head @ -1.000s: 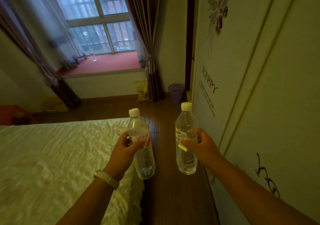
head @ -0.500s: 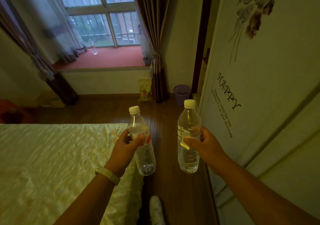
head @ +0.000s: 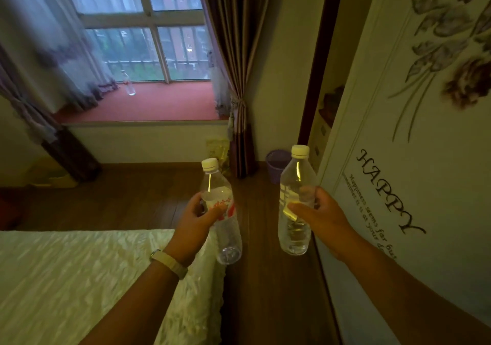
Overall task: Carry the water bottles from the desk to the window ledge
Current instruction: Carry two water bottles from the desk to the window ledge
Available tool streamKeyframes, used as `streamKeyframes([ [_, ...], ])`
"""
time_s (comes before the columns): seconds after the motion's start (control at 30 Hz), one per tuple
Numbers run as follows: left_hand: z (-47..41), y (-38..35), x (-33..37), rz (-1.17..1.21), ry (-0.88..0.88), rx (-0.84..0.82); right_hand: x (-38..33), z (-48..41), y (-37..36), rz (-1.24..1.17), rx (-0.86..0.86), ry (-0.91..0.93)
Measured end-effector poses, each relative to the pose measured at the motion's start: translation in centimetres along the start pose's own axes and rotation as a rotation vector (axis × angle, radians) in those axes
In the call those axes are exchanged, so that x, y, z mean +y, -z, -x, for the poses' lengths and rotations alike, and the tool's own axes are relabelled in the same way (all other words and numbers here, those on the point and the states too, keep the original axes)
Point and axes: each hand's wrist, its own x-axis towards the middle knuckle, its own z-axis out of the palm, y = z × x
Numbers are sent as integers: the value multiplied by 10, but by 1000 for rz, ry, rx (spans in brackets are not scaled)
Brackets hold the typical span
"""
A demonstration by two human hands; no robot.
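Here, two clear plastic water bottles with white caps are held out in front of the body, one in each of the hands. The left hand is wrapped around the middle of the red-labelled bottle, with the thumb laid across the label, and that bottle is tilted slightly, its base turned toward the camera. The right hand is closed around the waist of the pale-labelled bottle, which is kept nearly upright. The two bottles are held apart above the wooden floor, in the passage between the bed on the left and the wardrobe door on the right, on which "HAPPY" and a flower motif are printed. A light wristband is worn on the left wrist. Ahead, the red window ledge is seen beneath the window, and a third bottle is stood upright on it toward its left side. A brown curtain is tied back at the ledge's right end, and a purple waste bin is set on the floor beside it.
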Motion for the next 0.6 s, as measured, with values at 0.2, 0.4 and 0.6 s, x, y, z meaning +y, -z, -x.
streamKeyframes([
  [0.2,-66,7,10,-3,-3,17,-12,-79,0,-65,-21,5],
  [0.4,-142,-1,6,-20,21,75,4,-177,-3,-86,-77,-18],
  [0.6,-232,-25,15,-36,23,180,4,-293,-7,-72,-197,-9],
])
